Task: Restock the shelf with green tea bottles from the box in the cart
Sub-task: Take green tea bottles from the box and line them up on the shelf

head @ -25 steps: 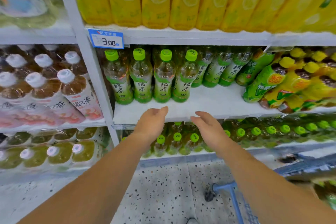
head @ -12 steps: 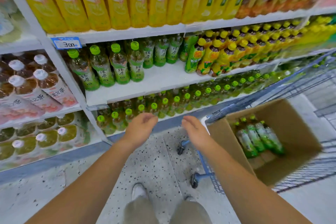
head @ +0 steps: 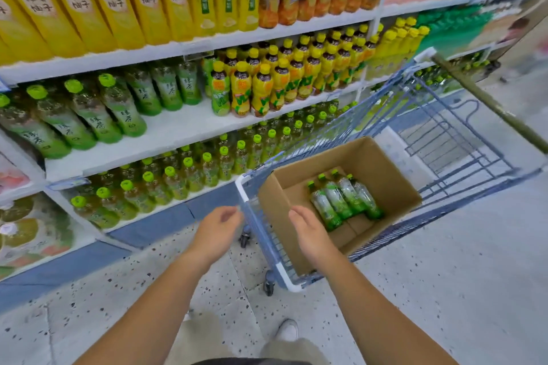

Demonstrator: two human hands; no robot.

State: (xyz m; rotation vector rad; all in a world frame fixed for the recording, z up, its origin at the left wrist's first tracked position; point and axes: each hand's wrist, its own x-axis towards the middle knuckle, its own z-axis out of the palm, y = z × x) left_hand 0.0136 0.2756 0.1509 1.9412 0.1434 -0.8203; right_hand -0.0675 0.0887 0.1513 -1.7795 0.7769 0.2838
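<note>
Four bottles (head: 339, 200) visible; right hand (head: 308, 234) overlaps box (head: 373, 163).

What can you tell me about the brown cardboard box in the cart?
The brown cardboard box is open on top, plain. It sits in the near end of the blue wire shopping cart. Four green tea bottles lie side by side on its bottom. The right hand is over its near wall; whether they touch is unclear.

Up and to the left of the left hand (head: 218, 231), the green tea bottles (head: 118, 111) on the shelf (head: 178, 127) carry 绿茶 in dark characters on their labels. Higher still, the yellow bottles (head: 111, 6) read 蜂蜜柚子 on pale round patches. Other labels are too blurred to read.
</note>
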